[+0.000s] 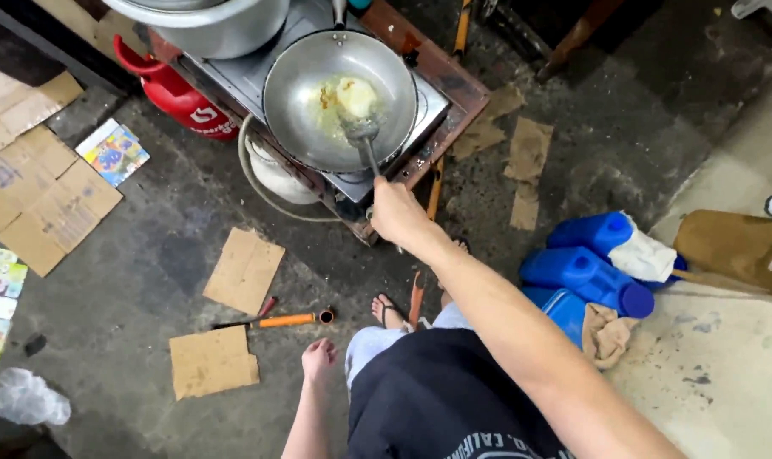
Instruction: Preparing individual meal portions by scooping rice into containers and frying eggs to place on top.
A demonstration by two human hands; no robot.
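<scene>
Gripping the handle end of a metal spatula [362,136], the right hand [396,212] is clenched around it just in front of the stove [420,115]. The spatula's long axis runs away from the person, its blade pointing up and slightly left into the wok [301,102], where it rests against a pale yellow patch of food [354,95]. The wok sits on the stove, beside a large metal pot [212,30]. The left hand [318,357] hangs loosely curled and empty by the thigh, above the concrete floor [148,280]. Blue jugs [586,272] lie to the right, cardboard pieces [243,270] to the left.
</scene>
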